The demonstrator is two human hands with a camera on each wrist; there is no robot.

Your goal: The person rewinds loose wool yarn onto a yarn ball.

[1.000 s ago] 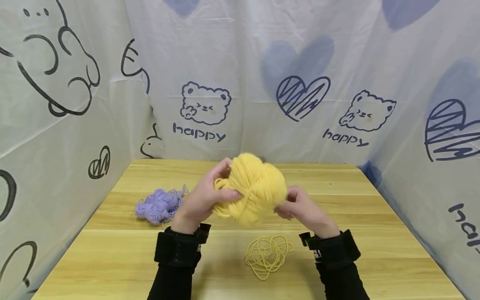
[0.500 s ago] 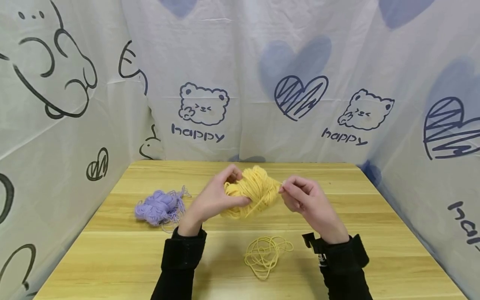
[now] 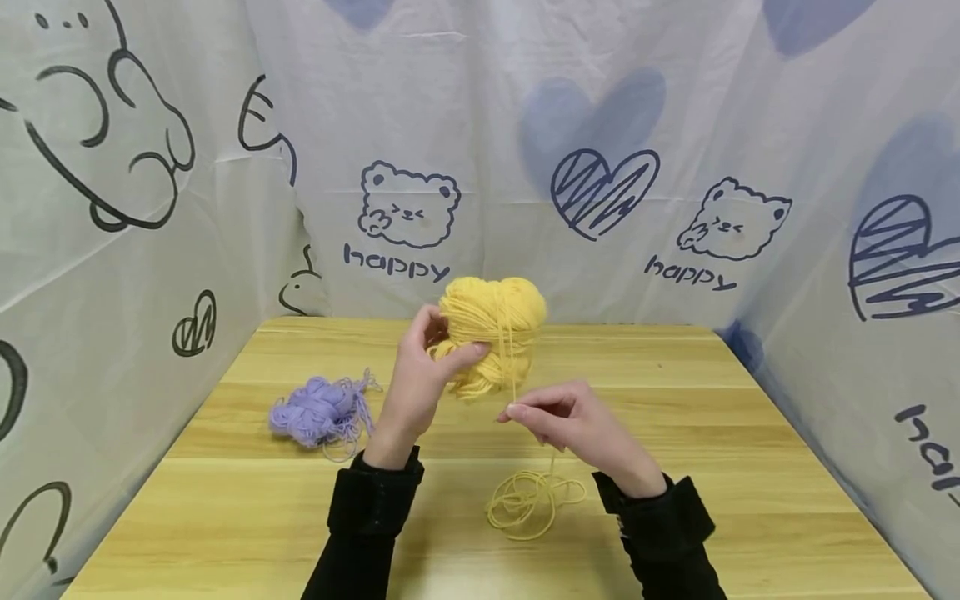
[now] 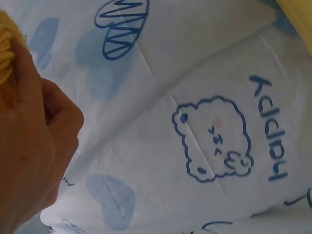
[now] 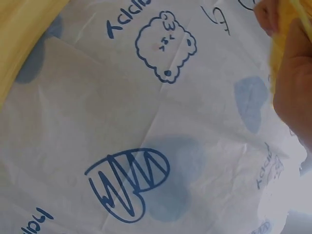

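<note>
My left hand point(image 3: 420, 379) grips a yellow yarn ball point(image 3: 491, 329) and holds it up above the far middle of the wooden table point(image 3: 675, 500). A single yellow strand point(image 3: 513, 367) runs down from the ball to my right hand point(image 3: 558, 421), which pinches it between thumb and fingertips just below the ball. From there the strand drops to a loose yellow coil point(image 3: 528, 500) lying on the table. In the left wrist view only the back of the left hand point(image 4: 29, 151) and a bit of yellow yarn point(image 4: 7, 53) show.
A tangled purple yarn bundle point(image 3: 318, 412) lies on the table to the left. White cloth walls point(image 3: 675, 167) printed with bears and hearts close in the table on three sides.
The left hand has lifted and turned the yellow ball upward. The right hand has come down and toward me from the ball's right side, drawing the strand below it.
</note>
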